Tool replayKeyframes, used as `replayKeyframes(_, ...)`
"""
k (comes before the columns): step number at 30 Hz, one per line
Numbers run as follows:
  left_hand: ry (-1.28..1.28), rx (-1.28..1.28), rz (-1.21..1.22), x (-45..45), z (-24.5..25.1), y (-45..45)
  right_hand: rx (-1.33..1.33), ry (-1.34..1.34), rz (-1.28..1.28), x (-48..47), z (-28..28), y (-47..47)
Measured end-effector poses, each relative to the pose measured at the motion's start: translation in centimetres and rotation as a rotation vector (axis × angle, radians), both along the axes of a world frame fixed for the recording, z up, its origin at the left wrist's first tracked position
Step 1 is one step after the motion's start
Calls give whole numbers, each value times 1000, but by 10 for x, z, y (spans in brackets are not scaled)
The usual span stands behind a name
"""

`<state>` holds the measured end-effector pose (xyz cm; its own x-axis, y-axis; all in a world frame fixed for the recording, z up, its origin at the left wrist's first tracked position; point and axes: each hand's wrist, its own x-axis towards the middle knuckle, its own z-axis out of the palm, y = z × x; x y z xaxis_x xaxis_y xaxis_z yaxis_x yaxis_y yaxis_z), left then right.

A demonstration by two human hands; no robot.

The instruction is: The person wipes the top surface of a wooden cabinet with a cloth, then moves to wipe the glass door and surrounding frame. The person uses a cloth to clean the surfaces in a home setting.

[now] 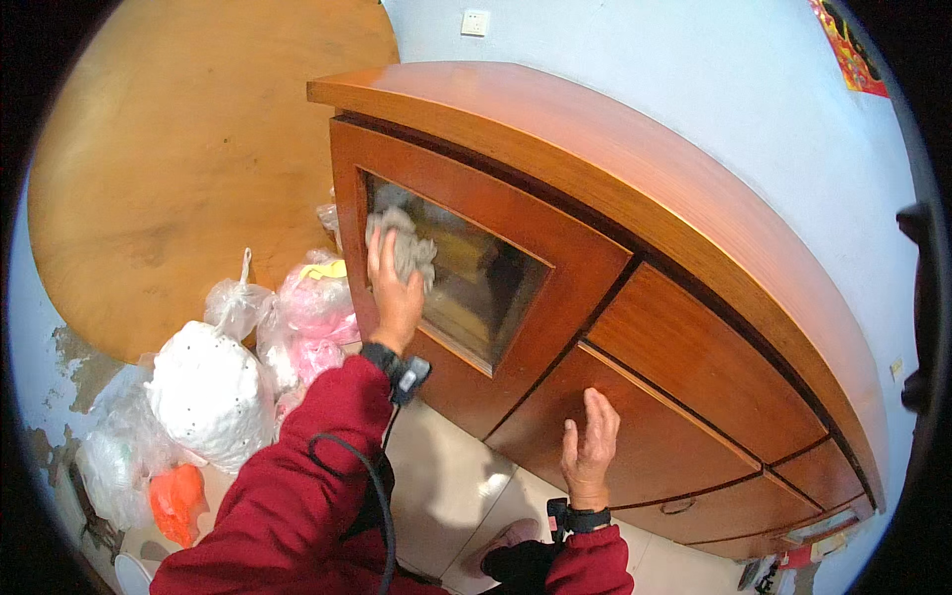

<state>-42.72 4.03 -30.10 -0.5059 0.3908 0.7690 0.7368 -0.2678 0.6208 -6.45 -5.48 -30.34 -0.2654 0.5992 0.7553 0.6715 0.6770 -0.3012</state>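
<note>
My left hand presses a crumpled grey cloth against the left part of a glass pane. The pane sits in the framed door of a reddish-brown wooden cabinet. Lower and to the right, my right hand holds nothing, its fingers raised and the thumb apart. It is in front of a plain lower cabinet panel; whether it touches the wood I cannot tell. Behind the glass, the cabinet's contents look dim and unclear.
A large round wooden board leans at the left. Below it lie a full white bag, pink items in clear plastic and an orange bag. The cabinet's thick top juts out. A cable crosses my left sleeve.
</note>
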Motion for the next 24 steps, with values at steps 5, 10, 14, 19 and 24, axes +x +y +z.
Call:
replayKeyframes(5,-200,-469,-14,14,-85,-18,12,-13,28,-2,-3,4)
replayKeyframes(10,-454,-140,-270,-9,-21,-15,28,-7,26,-4,0,5)
replayKeyframes(14,-38,79,-154,21,28,-15,-15,-13,5,-4,0,1)
replayKeyframes(19,-228,-141,-70,72,-37,-18,-23,-21,10,-2,0,2)
replayKeyframes(24,-183,-276,-68,63,-101,-25,-18,-10,44,-3,0,1)
